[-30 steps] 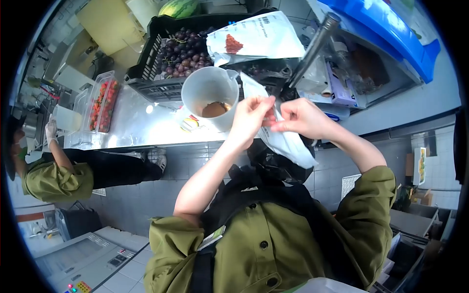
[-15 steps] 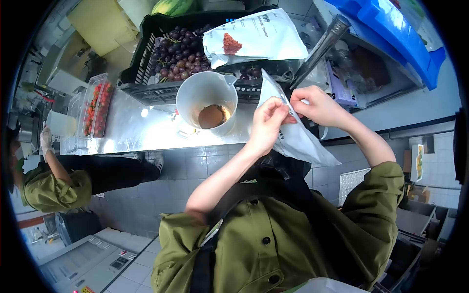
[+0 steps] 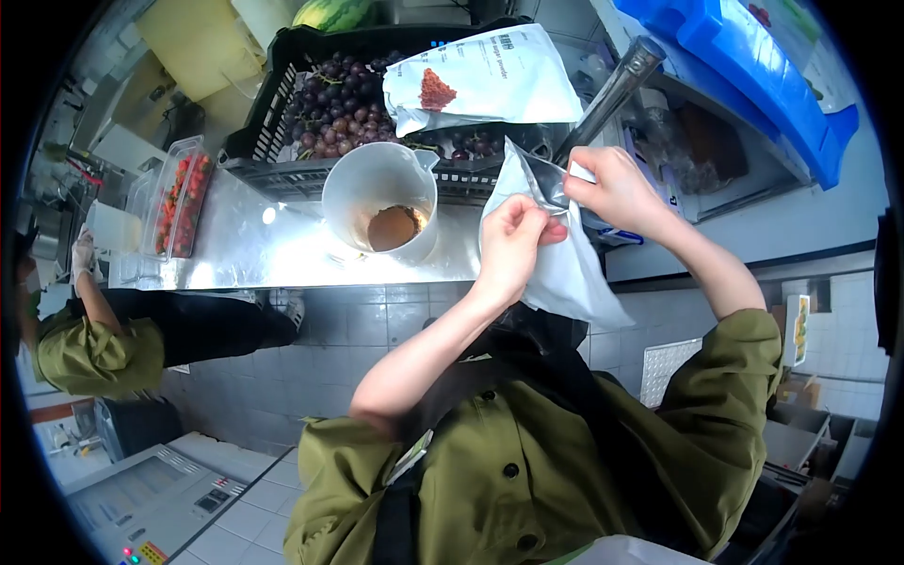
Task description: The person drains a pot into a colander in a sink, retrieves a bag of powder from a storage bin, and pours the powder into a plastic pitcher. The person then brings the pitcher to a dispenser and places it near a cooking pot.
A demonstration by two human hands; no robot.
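Note:
A white pouch with a silvery inside [image 3: 574,278] hangs in front of me by the counter edge, its mouth parted at the top. My left hand [image 3: 514,243] is closed, pinching one side of the mouth between thumb and fingers. On the opposite side, my right hand [image 3: 614,188] pinches the other edge. To the left of the pouch, a translucent plastic measuring jug [image 3: 339,193] stands on the counter with brown powder [image 3: 393,228] at its bottom. Behind it, a second white pouch printed "sugar powder" [image 3: 513,80] lies across a crate.
A black crate [image 3: 254,179] holds dark grapes [image 3: 341,99]. Left of it is a clear box of strawberries [image 3: 179,212] on the steel counter [image 3: 254,254]. A metal tube [image 3: 612,94] and a blue plastic tray [image 3: 744,75] are at the right. A co-worker's gloved hand [image 3: 83,254] is at far left.
The pouch's mouth has spread wider, showing its silvery inside. My right hand has risen slightly and moved farther from my left. The view has shifted a little.

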